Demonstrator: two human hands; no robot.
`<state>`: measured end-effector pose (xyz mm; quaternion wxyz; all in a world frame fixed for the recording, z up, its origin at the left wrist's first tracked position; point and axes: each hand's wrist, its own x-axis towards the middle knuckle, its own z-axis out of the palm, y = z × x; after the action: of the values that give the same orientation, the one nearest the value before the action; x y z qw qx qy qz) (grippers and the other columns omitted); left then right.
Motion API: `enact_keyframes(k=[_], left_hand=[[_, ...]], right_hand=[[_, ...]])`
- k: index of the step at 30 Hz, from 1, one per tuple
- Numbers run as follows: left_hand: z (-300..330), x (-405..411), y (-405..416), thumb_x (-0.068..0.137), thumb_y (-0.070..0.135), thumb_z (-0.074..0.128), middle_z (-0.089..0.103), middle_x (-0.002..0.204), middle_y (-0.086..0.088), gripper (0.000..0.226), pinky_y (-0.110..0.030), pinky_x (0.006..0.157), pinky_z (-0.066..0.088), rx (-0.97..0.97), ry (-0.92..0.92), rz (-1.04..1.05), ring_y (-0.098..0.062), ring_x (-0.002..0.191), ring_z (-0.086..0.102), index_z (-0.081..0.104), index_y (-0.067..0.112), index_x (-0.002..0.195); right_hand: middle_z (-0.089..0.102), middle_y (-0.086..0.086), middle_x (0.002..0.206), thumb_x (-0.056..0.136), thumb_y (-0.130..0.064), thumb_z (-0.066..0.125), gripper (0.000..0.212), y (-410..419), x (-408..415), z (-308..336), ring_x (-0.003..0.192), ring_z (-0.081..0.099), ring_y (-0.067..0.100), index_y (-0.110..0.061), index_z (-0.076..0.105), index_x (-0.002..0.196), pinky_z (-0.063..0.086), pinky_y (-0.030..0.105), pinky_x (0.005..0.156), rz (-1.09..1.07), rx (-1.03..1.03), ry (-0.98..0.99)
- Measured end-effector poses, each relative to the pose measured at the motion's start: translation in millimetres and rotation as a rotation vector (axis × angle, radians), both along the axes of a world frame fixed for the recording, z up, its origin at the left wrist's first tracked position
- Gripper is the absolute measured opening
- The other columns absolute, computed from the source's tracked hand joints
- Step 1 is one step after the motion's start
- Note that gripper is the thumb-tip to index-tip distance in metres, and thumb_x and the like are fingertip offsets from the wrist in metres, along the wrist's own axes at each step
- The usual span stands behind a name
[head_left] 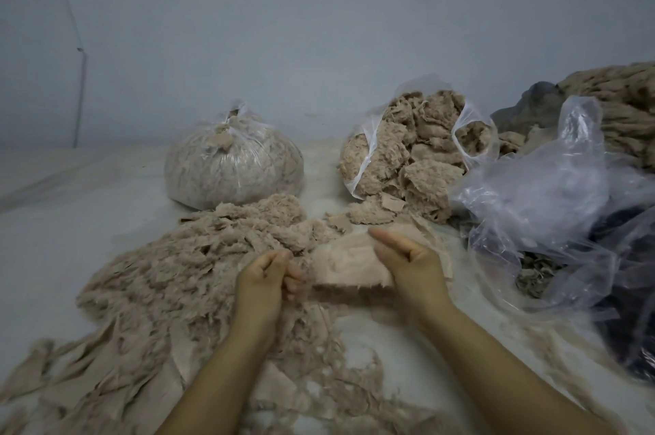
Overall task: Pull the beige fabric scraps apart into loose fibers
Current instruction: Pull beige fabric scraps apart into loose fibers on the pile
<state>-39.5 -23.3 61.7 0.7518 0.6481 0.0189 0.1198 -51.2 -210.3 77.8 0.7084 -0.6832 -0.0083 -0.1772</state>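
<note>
My right hand pinches a beige scrap held in front of me; my left hand plucks fibres from its left edge. A big loose pile on my left looks done, but the open bag far right is full of scraps. My left fingertips are blurred, so that grip is unclear.

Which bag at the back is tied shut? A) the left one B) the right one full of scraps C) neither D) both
A: the left bag is knotted at its top, while the right bag gapes open with beige scraps spilling out onto the surface.
</note>
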Motion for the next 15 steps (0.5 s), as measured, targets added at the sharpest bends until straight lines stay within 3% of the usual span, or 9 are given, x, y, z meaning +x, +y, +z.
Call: enact_keyframes(k=[2,3,4,6,8,9,12,15], left_hand=[[2.0,3.1,8.4,0.096,0.012,0.05,0.061,0.059,-0.002,0.022,-0.017,0.041,0.043,0.084,-0.051,0.041,-0.004,0.042,0.05,0.063,0.006,0.08],[2.7,4.1,11.2,0.096,0.011,0.051,0.063,0.065,-0.002,0.018,-0.015,0.044,0.045,0.165,-0.071,0.032,-0.003,0.046,0.053,0.065,0.006,0.087],[3.1,5.1,13.3,0.095,0.012,0.053,0.065,0.073,-0.001,0.014,-0.012,0.051,0.047,0.313,-0.095,0.007,0.0,0.053,0.057,0.066,0.006,0.096],[3.3,7.9,17.1,0.092,0.021,0.06,0.066,0.098,0.005,0.026,-0.008,0.072,0.045,0.802,-0.135,-0.072,0.002,0.08,0.06,0.062,0.013,0.117],[-0.7,11.1,16.9,0.085,0.038,0.067,0.057,0.12,0.007,0.049,-0.019,0.092,0.042,1.201,-0.118,-0.187,-0.008,0.108,0.054,0.054,0.019,0.129],[-3.0,11.6,15.3,0.084,0.041,0.067,0.056,0.12,0.006,0.049,-0.023,0.094,0.041,1.282,-0.102,-0.221,-0.013,0.111,0.052,0.056,0.019,0.126],[-12.3,9.9,12.1,0.09,0.022,0.061,0.063,0.089,0.001,0.012,-0.025,0.075,0.041,1.146,-0.21,-0.182,-0.016,0.089,0.058,0.067,0.011,0.089],[-11.6,8.0,11.3,0.093,0.013,0.055,0.067,0.074,0.005,0.017,-0.025,0.065,0.043,0.772,-0.191,-0.118,-0.005,0.071,0.06,0.06,0.016,0.077]], right_hand=[[0.07,-0.022,0.087,0.091,-0.002,0.059,0.031,-16.0,9.7,9.7,0.076,0.062,-0.002,-0.031,0.07,0.095,0.044,0.003,0.067,-0.082,-0.055,0.012],[0.071,-0.012,0.1,0.092,-0.005,0.057,0.028,-25.0,15.3,11.8,0.087,0.063,0.005,-0.028,0.07,0.099,0.046,0.008,0.074,-0.144,-0.184,0.043],[0.066,-0.003,0.116,0.093,-0.009,0.055,0.026,-32.9,19.7,10.8,0.105,0.059,0.012,-0.026,0.07,0.105,0.044,0.016,0.085,-0.218,-0.398,0.097],[0.047,0.005,0.138,0.093,-0.016,0.053,0.028,-38.9,19.9,4.5,0.129,0.038,0.026,-0.026,0.067,0.115,0.03,0.029,0.103,-0.35,-0.775,0.171],[0.045,0.007,0.133,0.092,-0.014,0.055,0.027,-30.2,14.4,-3.7,0.126,0.035,0.027,-0.024,0.067,0.114,0.024,0.024,0.1,-0.381,-0.83,0.059],[0.05,0.005,0.124,0.091,-0.013,0.056,0.025,-22.2,10.9,-6.0,0.119,0.043,0.023,-0.022,0.069,0.11,0.027,0.017,0.094,-0.342,-0.8,-0.017],[0.062,-0.006,0.1,0.092,-0.018,0.059,0.02,7.1,1.9,-16.5,0.089,0.055,0.007,-0.021,0.069,0.109,0.033,0.0,0.075,-0.032,-0.769,-0.016],[0.062,-0.01,0.087,0.088,-0.031,0.065,0.024,28.2,-1.6,-29.5,0.077,0.056,0.003,-0.023,0.066,0.11,0.042,0.012,0.072,0.174,-0.732,0.156]])
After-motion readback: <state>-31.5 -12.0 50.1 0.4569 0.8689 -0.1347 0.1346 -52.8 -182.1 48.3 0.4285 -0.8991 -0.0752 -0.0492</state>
